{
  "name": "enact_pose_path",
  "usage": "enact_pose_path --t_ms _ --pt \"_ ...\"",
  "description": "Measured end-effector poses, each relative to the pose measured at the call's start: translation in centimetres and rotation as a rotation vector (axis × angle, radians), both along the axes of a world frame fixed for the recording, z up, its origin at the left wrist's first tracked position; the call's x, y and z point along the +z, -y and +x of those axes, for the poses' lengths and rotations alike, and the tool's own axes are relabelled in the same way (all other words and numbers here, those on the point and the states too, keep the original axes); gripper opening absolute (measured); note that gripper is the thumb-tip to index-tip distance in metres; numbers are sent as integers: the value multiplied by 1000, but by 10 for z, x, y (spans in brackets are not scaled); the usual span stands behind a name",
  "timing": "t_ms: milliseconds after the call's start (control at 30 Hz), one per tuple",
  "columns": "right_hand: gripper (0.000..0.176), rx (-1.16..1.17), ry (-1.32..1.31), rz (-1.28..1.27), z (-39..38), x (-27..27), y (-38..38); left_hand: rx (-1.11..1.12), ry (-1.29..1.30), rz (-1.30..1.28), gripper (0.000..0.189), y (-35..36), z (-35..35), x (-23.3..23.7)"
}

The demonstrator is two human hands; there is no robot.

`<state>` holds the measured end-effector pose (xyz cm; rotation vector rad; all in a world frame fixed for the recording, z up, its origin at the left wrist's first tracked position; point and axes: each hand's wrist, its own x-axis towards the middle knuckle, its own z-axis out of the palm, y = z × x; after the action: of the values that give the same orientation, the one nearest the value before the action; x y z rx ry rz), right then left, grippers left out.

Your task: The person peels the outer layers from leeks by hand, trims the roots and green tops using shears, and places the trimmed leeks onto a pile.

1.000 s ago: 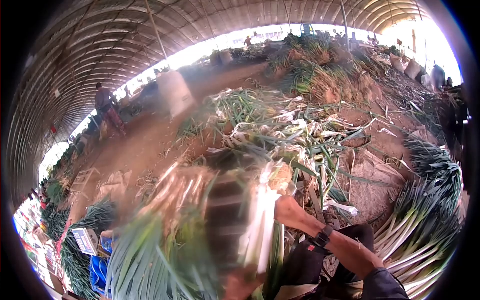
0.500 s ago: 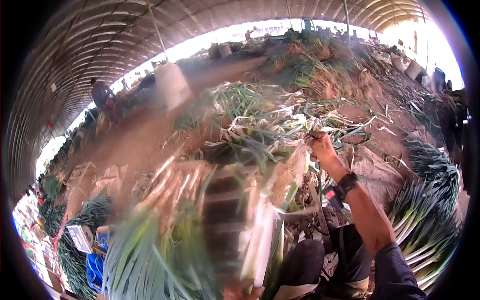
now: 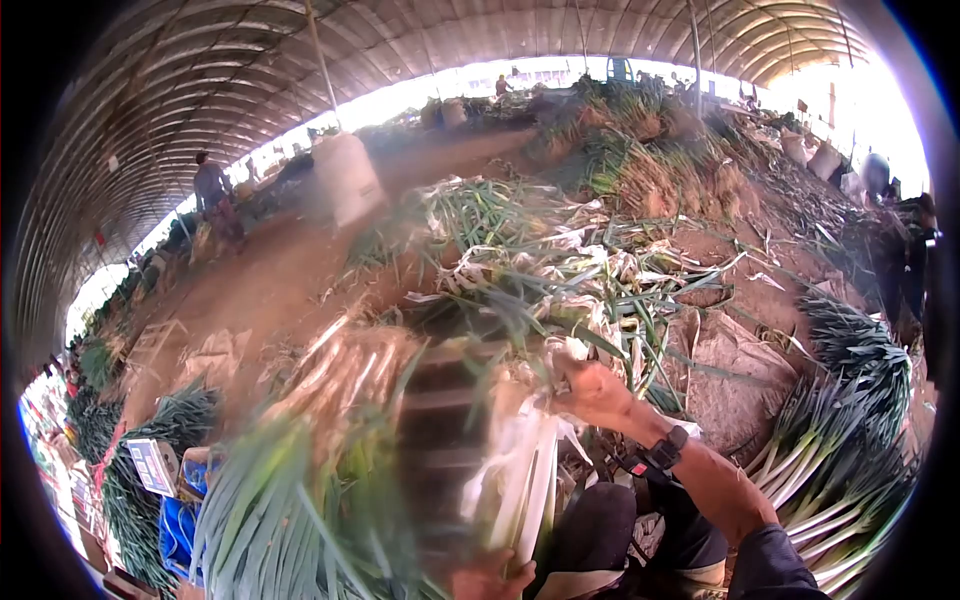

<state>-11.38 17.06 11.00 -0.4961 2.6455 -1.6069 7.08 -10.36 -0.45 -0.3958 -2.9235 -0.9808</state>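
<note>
A bunch of leeks [image 3: 525,460] with thick white stalks lies in front of me, root ends pointing away. My left hand [image 3: 493,578], partly cut off by the bottom edge, is wrapped round its lower stalks. At the root end, my right hand [image 3: 597,393] has its fingers curled in beside the pale roots and loose skins. What those fingers pinch is hidden. A black watch [image 3: 666,447] sits on the right wrist. Left of the bunch, more leeks [image 3: 290,490] lie with green leaves toward me, partly blurred.
Peeled leaves and skins [image 3: 560,260] are heaped ahead. Cleaned leeks [image 3: 830,470] lie at the right, near a flattened sack [image 3: 735,365]. A blue bag [image 3: 180,530] and a boxed scale-like object [image 3: 155,465] stand at left. A white sack [image 3: 345,180] and a person [image 3: 212,190] are farther off.
My right hand has come back from the heap of peeled leaves, down and left to the root end of the leeks. My left hand stays at the lower stalks.
</note>
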Motion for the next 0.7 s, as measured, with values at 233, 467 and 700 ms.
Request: enact_pose_path --t_ms 233,467,700 --pt "24 -93 -715 901 -20 -46 -2 -12 -18 33 49 -3 4 -5" --pt "11 -241 -520 1023 -45 -54 -9 -184 -313 -78 42 8 -3 -27" --pt "18 -568 -412 664 -72 -24 -115 -191 -261 -196 39 34 28 -92"
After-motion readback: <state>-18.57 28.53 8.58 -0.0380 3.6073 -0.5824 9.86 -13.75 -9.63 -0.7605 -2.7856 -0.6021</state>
